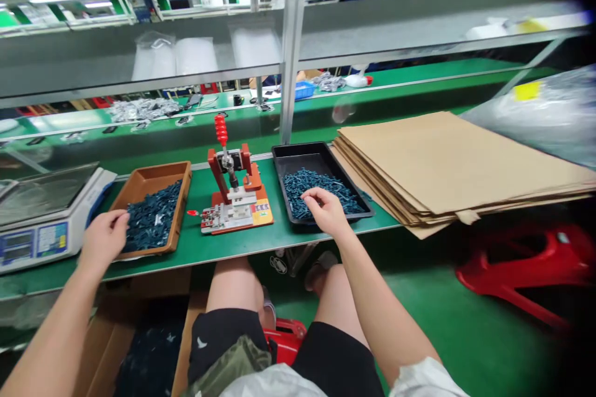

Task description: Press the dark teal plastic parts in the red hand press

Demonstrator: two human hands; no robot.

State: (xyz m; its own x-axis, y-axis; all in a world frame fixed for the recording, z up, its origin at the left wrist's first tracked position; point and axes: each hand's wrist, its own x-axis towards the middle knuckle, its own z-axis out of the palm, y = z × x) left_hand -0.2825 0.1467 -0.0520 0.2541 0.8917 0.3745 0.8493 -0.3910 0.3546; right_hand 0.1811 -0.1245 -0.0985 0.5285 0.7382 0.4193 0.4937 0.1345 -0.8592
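Observation:
My left hand point(105, 237) is at the left edge of a brown tray point(186, 181), its fingers pinched together. Dark teal plastic parts point(156, 214) fill much of that tray. Over a black tray point(302, 152) is my right hand point(326, 211), thumb and fingers also closed in a pinch. Beneath it lies a heap of small blue-teal slender pieces point(298, 186). Whatever either pinch holds is too small or hidden to make out. Between the trays stands a hand-operated toggle press point(231, 177) with a red grip point(220, 130) pointing up; neither hand touches it.
A weighing scale point(51, 229) stands at the left. Stacked cardboard sheets point(465, 164) lie right of the black tray, overhanging the green bench's point(209, 249) front edge. A metal post point(291, 56) rises behind. Below are an open carton point(102, 347) and a red stool point(526, 267).

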